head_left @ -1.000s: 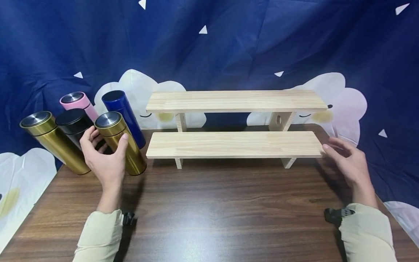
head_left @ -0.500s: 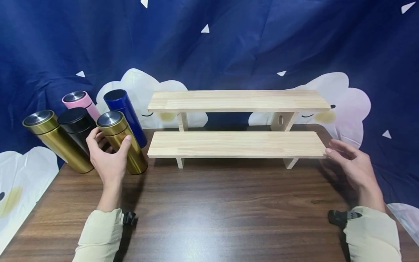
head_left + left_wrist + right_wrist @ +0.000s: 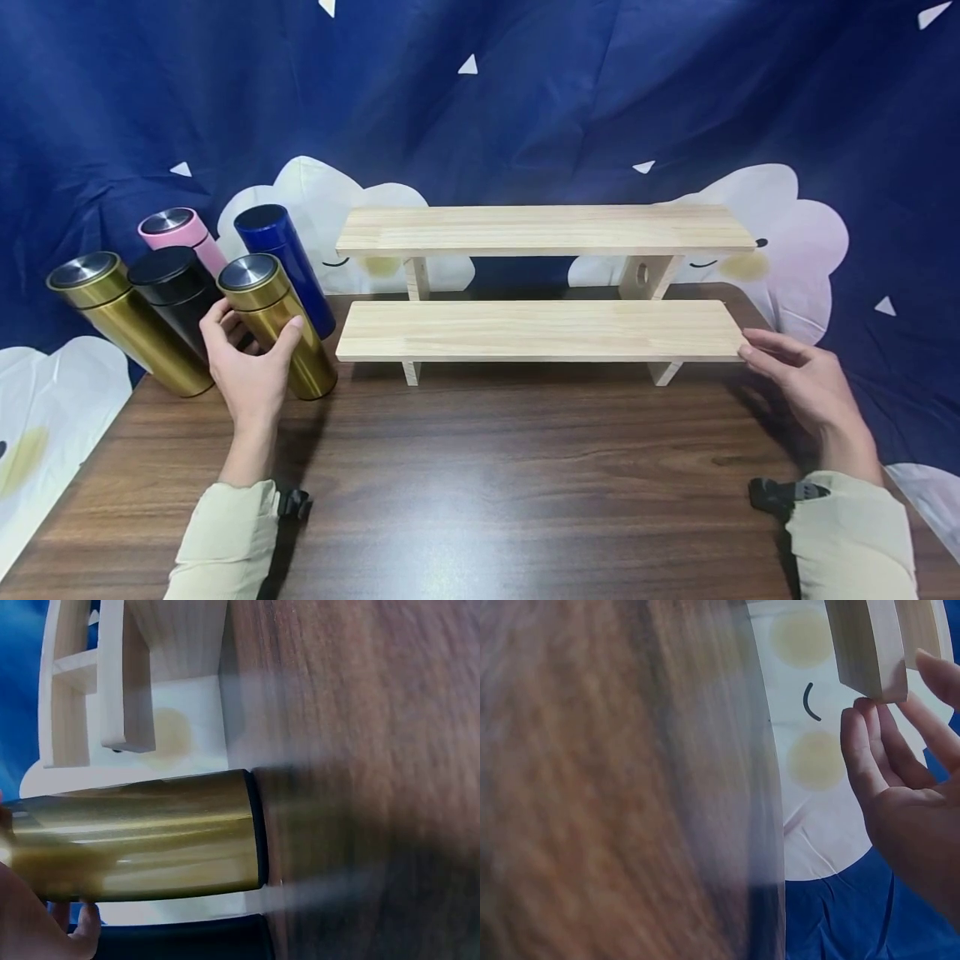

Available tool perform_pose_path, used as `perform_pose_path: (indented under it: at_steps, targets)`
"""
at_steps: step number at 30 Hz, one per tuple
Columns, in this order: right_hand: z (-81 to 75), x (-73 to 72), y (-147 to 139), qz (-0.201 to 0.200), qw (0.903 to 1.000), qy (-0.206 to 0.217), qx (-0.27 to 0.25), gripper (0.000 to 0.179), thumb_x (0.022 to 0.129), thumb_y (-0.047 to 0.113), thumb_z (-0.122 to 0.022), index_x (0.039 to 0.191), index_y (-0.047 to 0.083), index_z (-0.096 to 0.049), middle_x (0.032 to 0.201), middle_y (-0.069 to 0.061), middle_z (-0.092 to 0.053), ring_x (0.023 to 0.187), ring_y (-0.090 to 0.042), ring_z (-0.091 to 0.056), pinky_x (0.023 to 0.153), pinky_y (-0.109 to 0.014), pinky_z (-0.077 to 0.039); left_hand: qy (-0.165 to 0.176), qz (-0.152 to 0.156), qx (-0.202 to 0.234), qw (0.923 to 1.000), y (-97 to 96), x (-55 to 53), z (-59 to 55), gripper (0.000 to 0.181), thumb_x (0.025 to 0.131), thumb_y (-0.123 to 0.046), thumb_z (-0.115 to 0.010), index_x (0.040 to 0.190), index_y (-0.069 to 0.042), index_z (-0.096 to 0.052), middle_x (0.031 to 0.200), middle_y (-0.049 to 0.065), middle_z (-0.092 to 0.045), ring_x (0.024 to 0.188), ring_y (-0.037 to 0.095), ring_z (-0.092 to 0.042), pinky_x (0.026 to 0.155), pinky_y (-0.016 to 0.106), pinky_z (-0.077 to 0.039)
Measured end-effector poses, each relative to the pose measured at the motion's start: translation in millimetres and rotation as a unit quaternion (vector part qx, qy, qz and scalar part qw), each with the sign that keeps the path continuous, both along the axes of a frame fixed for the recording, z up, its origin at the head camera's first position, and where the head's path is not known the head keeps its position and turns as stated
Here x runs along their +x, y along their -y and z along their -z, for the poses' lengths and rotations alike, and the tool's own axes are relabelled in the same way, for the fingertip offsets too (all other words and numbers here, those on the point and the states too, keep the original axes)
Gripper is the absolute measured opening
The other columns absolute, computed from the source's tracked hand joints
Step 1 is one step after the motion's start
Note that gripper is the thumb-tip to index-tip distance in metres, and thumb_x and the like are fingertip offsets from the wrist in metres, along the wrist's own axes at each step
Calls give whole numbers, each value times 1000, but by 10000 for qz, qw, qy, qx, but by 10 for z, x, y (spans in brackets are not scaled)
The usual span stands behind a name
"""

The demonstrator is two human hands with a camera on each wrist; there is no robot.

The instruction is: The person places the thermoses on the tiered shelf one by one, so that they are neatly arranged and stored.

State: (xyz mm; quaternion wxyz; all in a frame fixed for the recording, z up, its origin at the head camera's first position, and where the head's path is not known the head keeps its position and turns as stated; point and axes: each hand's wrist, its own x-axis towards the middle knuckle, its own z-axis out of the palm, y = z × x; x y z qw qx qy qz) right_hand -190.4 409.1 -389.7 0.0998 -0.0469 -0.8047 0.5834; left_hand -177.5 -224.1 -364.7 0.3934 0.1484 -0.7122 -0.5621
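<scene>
In the head view my left hand grips a gold thermos with a steel lid, thumb on its right and fingers reaching behind its left side. The thermos stands with its base on the table; in the left wrist view, fingers show beside it. A black thermos stands just left of that hand. My right hand touches the right end of the lower board of a two-tier wooden shelf. Its fingertips meet the board's end in the right wrist view.
A second gold thermos, a pink thermos and a blue thermos stand around the black one. The shelf's upper board sits behind the lower one. A blue curtain hangs behind the brown table.
My left hand's fingers have drawn in from the left against the gold thermos, which has not visibly moved. My right hand has shifted slightly, its fingertips now at the shelf's end.
</scene>
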Motion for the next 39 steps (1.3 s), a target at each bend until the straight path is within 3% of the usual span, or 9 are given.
perform_pose_path:
  at_steps: [7,17,27,33,39]
  targets:
    - [23,-12,-22,-56,10000,-13,50,28,92,12,-76,119,17,-73,95,26,-69,85,9,-65,74,-9,-50,55,108,-2,9999,11,4,22,76,74,-24,-89,140,-25,-51,128,-2,-58,113,12,-54,86,26,-41]
    - [48,-12,-43,-58,9998,-26,-186,25,91,10,-76,113,21,-74,94,25,-69,85,9,-65,74,-9,-50,153,131,76,9998,7,13,63,75,75,-27,-88,140,-25,-50,127,-1,-57,113,14,-54,85,26,-40]
    - [33,0,-33,-14,9999,100,-109,24,92,12,-75,113,23,-73,93,26,-69,85,10,-65,74,-10,-51,-159,187,254,9994,25,-22,83,71,73,-19,-90,135,-22,-56,118,-3,-60,106,12,-56,80,27,-40]
    - [30,7,-37,-124,9989,46,-453,23,91,9,-76,108,24,-75,93,23,-70,84,8,-66,74,-10,-51,-226,181,222,9993,30,-33,99,70,72,-18,-90,134,-22,-58,116,-4,-62,106,12,-57,79,27,-40]
    - [25,2,-23,-45,9999,132,69,23,92,14,-76,113,24,-73,92,26,-69,85,11,-64,73,-9,-49,-230,144,71,9996,31,-45,101,70,71,-17,-91,134,-21,-59,114,-4,-63,106,11,-56,80,26,-43]
